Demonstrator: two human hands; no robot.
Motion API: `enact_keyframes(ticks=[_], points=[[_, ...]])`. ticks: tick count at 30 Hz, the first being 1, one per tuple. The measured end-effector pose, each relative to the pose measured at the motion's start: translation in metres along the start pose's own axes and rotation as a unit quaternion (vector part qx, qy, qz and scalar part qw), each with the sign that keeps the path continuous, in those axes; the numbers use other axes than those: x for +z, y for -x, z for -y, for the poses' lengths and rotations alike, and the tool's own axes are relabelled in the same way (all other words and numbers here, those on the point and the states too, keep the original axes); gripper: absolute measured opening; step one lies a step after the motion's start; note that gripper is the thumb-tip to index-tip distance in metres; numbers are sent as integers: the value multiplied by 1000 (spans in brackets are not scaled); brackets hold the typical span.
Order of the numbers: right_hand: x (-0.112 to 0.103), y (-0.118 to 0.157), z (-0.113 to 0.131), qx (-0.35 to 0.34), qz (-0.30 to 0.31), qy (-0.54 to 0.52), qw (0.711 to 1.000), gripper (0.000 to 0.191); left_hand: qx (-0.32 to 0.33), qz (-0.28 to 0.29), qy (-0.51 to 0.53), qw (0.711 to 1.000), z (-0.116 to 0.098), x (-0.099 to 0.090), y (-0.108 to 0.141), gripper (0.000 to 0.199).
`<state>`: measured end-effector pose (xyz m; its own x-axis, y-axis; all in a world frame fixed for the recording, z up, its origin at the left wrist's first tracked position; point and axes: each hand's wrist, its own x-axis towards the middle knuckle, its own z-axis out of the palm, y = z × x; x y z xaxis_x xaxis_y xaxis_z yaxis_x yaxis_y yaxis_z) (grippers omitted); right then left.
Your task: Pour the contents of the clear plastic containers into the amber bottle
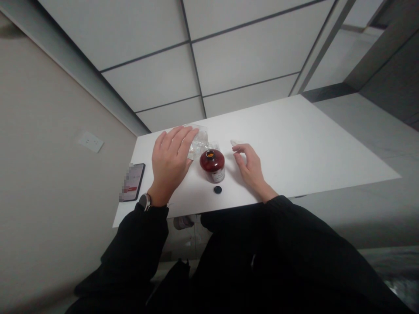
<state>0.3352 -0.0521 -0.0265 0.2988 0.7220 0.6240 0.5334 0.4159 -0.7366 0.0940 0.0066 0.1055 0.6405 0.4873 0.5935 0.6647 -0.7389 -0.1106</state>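
A dark red-brown glass bottle [212,163] with a white label stands upright and uncapped on the white table [288,144]. Its round black cap [218,189] lies just in front of it. To the left of the bottle, my left hand [173,152] is closed on crinkled clear plastic packaging [199,139], thumb below and fingers over the top. My right hand [251,168] is to the right of the bottle, not touching it, with thumb and forefinger apart. A small clear piece [234,142] shows beyond its fingertips; whether they touch it is unclear.
A phone [135,182] with its screen lit lies at the table's left edge, beside the wall with a socket [91,141]. White panels [245,48] rise behind the table. A dark edge [300,196] marks the table's front side.
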Motion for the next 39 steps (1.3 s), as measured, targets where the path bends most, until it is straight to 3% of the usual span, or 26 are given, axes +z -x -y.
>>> enact_keyframes(ticks=[39], points=[[0, 0, -2, 0, -1, 5, 1000, 42, 21, -29, -22, 999, 1, 3, 0, 57]])
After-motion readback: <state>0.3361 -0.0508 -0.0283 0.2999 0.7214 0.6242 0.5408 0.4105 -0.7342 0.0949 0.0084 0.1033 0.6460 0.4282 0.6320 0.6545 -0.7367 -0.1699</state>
